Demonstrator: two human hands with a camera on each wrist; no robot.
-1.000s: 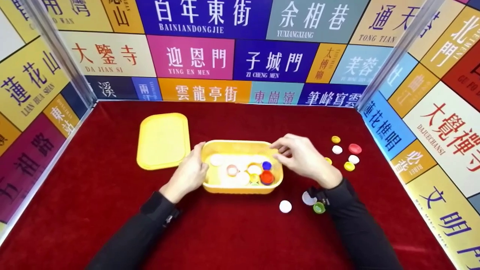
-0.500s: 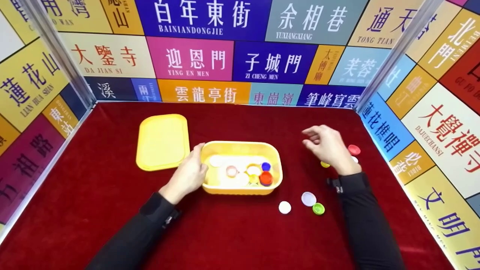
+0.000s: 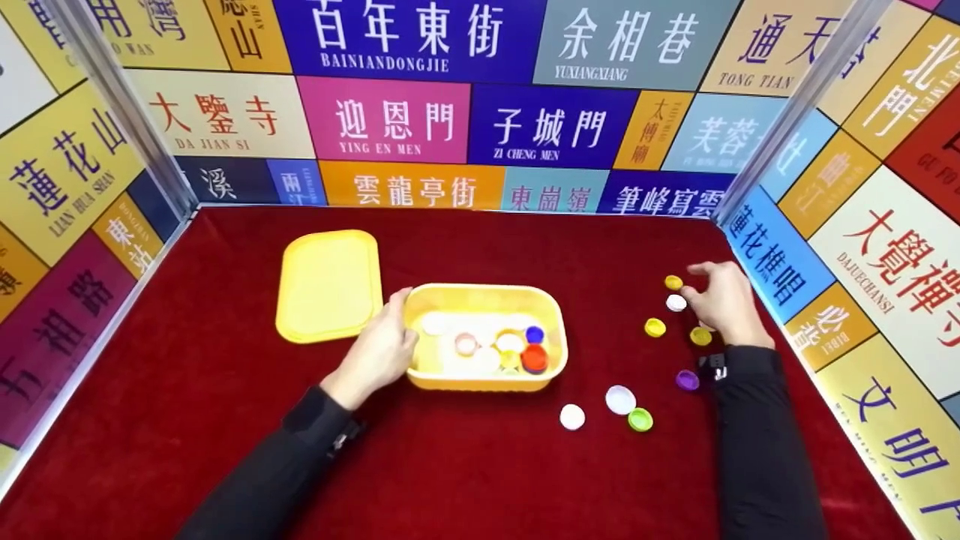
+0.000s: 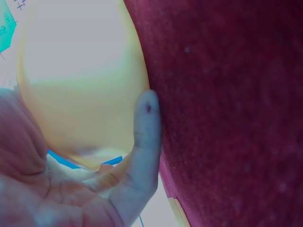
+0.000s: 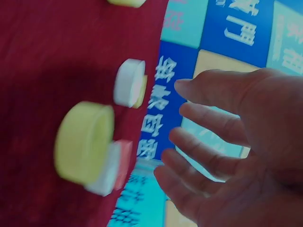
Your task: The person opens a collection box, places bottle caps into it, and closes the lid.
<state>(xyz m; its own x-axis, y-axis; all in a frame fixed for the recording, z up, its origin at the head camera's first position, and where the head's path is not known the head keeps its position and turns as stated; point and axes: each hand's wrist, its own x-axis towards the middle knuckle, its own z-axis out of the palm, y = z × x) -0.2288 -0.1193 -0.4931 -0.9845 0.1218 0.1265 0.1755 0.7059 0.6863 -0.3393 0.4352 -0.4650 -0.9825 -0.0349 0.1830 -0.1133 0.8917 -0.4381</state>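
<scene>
Bright signs (image 3: 394, 120) stand behind the red table (image 3: 450, 465). My left hand (image 3: 377, 351) grips the left end of a yellow box (image 3: 480, 383), well in from the table's side edges. Inside sit a blue cap (image 3: 534, 334) and a red cap (image 3: 534, 358). Near the table's right edge, my right hand (image 3: 727, 301) is open, beside a white cap (image 3: 676, 303). One yellow lid (image 3: 330, 286) lies toward the far left corner.

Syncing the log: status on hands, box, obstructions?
Left hand grips box at left end. Right hand empty, beside loose caps. Box uncovered, more caps inside. Nothing visibly blocking.
</scene>
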